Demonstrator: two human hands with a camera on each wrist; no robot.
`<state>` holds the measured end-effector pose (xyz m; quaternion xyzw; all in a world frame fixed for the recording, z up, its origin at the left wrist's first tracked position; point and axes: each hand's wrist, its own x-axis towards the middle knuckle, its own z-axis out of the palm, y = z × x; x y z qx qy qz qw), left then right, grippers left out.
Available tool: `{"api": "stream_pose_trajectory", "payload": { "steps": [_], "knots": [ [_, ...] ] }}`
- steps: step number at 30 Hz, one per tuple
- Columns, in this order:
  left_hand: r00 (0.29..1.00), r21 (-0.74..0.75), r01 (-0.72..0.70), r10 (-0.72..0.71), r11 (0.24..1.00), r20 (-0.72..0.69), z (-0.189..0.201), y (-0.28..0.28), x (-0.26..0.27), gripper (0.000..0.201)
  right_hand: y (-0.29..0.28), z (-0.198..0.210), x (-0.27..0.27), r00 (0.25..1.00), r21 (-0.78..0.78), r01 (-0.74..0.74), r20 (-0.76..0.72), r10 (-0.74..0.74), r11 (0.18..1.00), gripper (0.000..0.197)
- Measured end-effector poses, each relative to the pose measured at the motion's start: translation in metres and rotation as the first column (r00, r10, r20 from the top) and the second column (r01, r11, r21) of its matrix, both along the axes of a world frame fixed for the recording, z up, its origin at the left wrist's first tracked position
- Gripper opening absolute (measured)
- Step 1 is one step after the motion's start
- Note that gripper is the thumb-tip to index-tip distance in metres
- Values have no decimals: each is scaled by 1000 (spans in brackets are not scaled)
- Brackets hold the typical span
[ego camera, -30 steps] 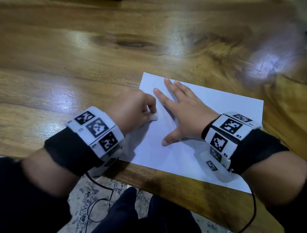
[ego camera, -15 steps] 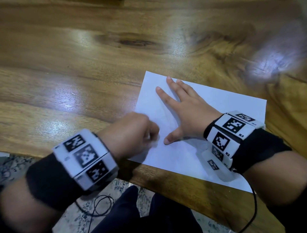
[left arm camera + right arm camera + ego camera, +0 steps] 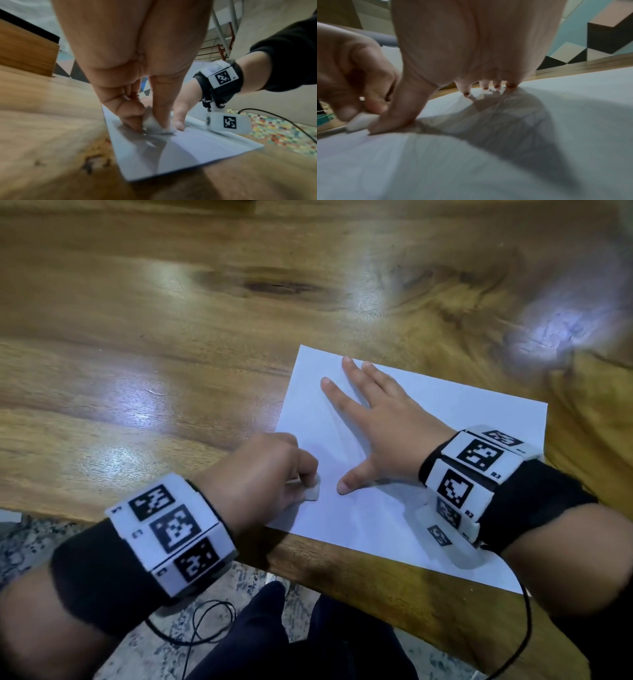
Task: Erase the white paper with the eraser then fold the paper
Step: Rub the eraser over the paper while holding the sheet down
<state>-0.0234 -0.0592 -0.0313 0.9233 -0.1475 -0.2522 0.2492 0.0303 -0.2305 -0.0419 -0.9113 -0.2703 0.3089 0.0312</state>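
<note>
A white sheet of paper lies flat on the wooden table, near its front edge. My left hand pinches a small white eraser and presses it on the paper's near left part. In the left wrist view the eraser sits between thumb and fingers, touching the paper. My right hand lies flat on the sheet with fingers spread, thumb close to the eraser. The right wrist view shows its fingertips pressed on the paper and the eraser at left.
The table's front edge runs just below the paper, with my dark-trousered legs and a patterned floor beneath. Black cables hang from both wrist bands. Bare wood spreads left of and behind the sheet.
My left hand with the eraser has slid down the paper's left part toward me, then slightly rightward. The right hand stays flat on the sheet.
</note>
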Motion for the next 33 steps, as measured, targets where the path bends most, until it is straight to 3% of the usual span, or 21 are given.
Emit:
{"api": "stream_pose_trajectory", "payload": {
  "steps": [4,9,12,16,19,21,26,31,33],
  "knots": [
    [1000,41,5,-5,999,-3,-2,1,4,12,-7,0,-4,999,2,-48,-8,48,999,125],
    [995,67,-48,54,997,-81,7,-2,21,10,-11,-1,-6,994,-58,-106,-36,104,993,146],
    [988,21,-138,137,990,66,8,-4,41,13,-11,-1,-5,994,-59,-108,-34,106,992,146],
    [998,0,-12,12,1000,61,0,-11,22,9,-11,-2,-4,994,-38,-103,-32,101,994,146],
    [984,1,139,-138,990,-115,-2,-1,-3,6,-12,-2,-5,994,-44,-107,-32,106,993,145],
    [969,11,152,-147,988,-196,-1,3,-1,8,-11,-2,-5,993,-46,-112,-31,111,993,145],
    [991,-1,4,-4,1000,135,-2,-7,18,13,-11,-1,-5,994,-48,-107,-31,105,993,145],
    [980,43,109,-100,993,-172,2,12,0,10,-11,-1,-6,994,-42,-106,-32,104,994,144],
    [996,45,32,-28,998,-85,1,12,6,8,-11,-2,-6,994,-40,-104,-32,103,994,145]
  ]
}}
